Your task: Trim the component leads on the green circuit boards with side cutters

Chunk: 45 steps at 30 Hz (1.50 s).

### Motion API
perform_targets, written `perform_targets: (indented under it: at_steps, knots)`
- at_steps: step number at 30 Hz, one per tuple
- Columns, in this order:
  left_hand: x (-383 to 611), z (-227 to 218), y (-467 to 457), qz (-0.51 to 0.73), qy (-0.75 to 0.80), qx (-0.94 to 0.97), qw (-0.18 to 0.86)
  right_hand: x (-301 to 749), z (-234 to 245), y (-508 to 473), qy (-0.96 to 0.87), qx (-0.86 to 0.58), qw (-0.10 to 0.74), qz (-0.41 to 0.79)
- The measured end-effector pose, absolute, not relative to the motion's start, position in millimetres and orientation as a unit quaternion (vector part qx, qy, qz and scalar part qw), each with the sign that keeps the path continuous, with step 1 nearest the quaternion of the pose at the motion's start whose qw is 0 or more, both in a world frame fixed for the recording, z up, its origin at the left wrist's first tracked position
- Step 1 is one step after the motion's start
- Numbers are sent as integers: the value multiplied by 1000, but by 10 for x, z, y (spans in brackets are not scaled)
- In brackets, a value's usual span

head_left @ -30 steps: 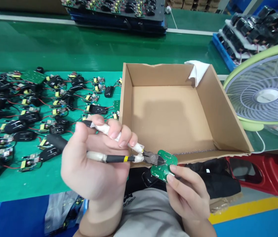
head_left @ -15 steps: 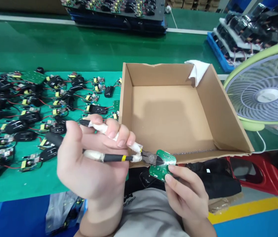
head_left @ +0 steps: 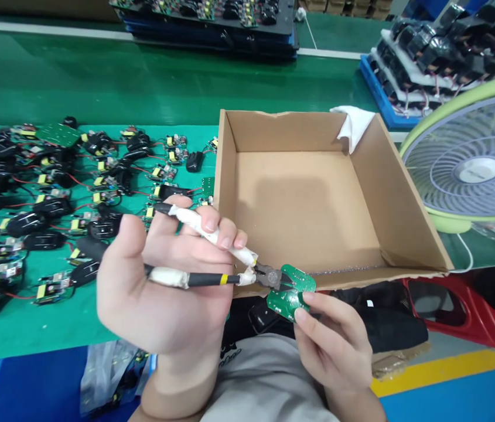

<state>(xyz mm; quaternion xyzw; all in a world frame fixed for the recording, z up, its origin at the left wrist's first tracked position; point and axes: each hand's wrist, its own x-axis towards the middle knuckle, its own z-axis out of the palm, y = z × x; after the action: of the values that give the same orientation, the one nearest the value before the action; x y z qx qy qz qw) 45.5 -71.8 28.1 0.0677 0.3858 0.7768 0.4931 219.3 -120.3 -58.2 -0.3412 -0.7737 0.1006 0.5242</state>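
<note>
My left hand [head_left: 172, 293], palm up, has its fingers curled over one handle of a pair of pliers [head_left: 205, 278]. The handles are wrapped in white and black tape and stand spread apart. Their dark metal jaws lie against the face of a green circuit board [head_left: 291, 299], near its middle. My right hand [head_left: 335, 340] pinches that board at its right edge between thumb and fingers. Solder points dot the side facing me. Whatever lies between the jaw tips is too small to make out. Both hands are over the near edge of a cardboard box [head_left: 300, 132].
Many circuit boards with black housings [head_left: 45, 240] and red wires cover the green mat [head_left: 75, 328] on the left. A fan [head_left: 471, 164] stands right of the box. Loaded trays [head_left: 212, 35] are stacked at the back, and a blue tray [head_left: 376, 94] holds black parts.
The pliers' handles have spread a little wider as my left fingers lifted up and to the right. The board stays in my right hand, with its tilt slightly altered.
</note>
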Motion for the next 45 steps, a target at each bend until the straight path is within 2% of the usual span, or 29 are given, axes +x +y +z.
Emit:
perform_targets:
  at_steps: [20,33,39,45]
  knots:
    - [473,250,-716,787,377,92,480,2191,-544,-1151,-758,-348,542,101]
    - [441,294,-712,790,373,51,485,2222,-468,-1212,-793,-381,471,65]
    - [414,297,-696,786,364,6,500,2205,-461,-1205,-789,-384,475,66]
    - [433,290,-719,770,375,37,515,2193,-459,-1196,-788,-389,474,57]
